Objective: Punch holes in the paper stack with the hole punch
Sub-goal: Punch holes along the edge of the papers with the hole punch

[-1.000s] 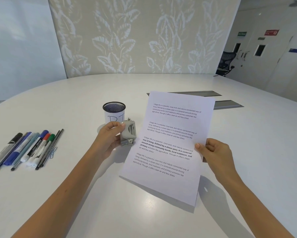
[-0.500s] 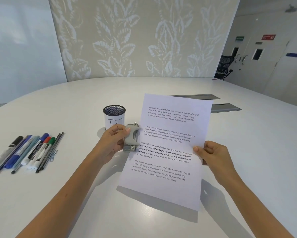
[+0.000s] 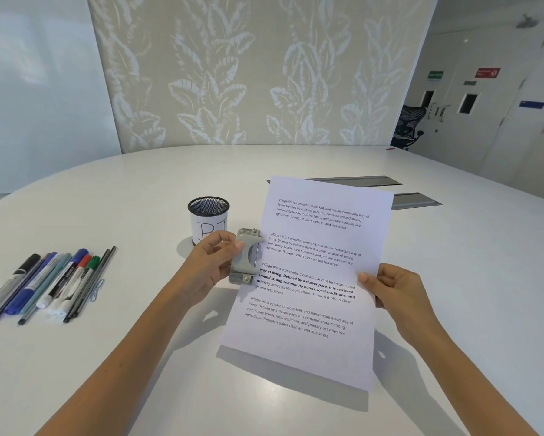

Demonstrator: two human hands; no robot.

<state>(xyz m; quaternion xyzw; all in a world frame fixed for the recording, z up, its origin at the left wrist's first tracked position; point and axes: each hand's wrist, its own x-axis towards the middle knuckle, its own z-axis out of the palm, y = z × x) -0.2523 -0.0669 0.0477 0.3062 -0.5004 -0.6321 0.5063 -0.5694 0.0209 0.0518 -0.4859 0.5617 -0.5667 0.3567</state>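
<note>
Probably an office meeting room: large white oval tabletop [image 3: 295, 158] with cable hatches [image 3: 352, 180], mesh task chair [image 3: 409, 127], markers [image 3: 49, 283], signed double doors [image 3: 453, 114], leaf-patterned wall panel [image 3: 248, 67].

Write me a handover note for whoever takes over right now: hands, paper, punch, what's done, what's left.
Left hand: holds the punch up off the table, slot on the paper's left edge.
Right hand: pinches the paper at its right edge, held tilted above the table.
Done: edge looks fed into the punch; no holes visible.
Left: seat the edge fully, squeeze, pull the paper out, check the holes.
Nearby: pen cup behind the punch, pens at left, untouched.
</note>
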